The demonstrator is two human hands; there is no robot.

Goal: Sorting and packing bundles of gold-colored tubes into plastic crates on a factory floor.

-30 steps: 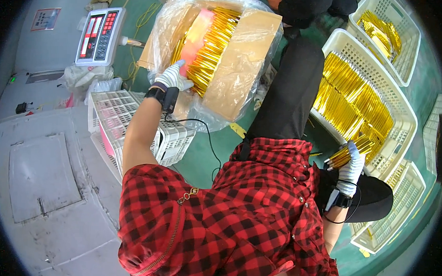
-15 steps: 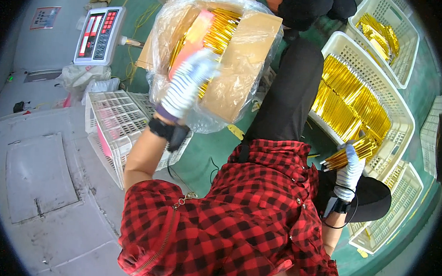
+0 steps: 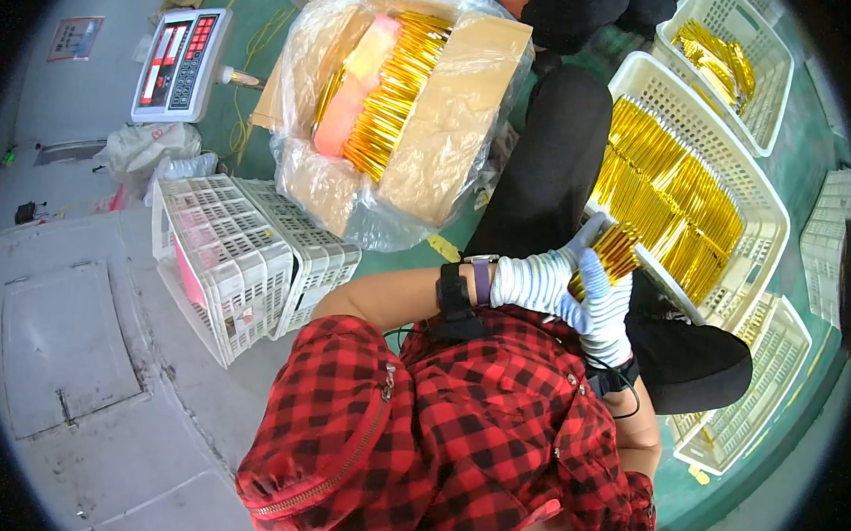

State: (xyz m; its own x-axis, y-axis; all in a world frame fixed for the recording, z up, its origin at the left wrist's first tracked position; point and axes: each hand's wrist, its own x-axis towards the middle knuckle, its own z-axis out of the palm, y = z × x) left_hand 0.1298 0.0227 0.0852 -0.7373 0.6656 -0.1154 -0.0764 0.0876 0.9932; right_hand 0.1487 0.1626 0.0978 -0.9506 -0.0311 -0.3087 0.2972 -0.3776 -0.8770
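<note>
A bundle of thin, shiny gold sticks (image 3: 617, 251) is between my two gloved hands, in front of my right thigh. My right hand (image 3: 602, 306), in a white and blue striped glove, grips it from below. My left hand (image 3: 539, 278), in a like glove, closes on its left side. Its fingers are partly hidden behind the bundle. Just beyond, a white plastic basket (image 3: 768, 212) holds rows of the same gold sticks. Ahead to the left is a cardboard box (image 3: 462, 115) lined with clear plastic, with more gold sticks and a pink and yellow sheet inside.
Another white basket (image 3: 775, 100) with gold sticks is at the far right; a further basket (image 3: 717, 447) lies at the near right. White crates (image 3: 245, 277) stand on the left, below a digital scale (image 3: 180, 65). Another person's dark-clothed legs (image 3: 574, 14) are at the top.
My left hand has come from the box, back and right, to the bundle in my right hand. My right hand has lifted the bundle inward, away from the basket's edge, and turned it more upright.
</note>
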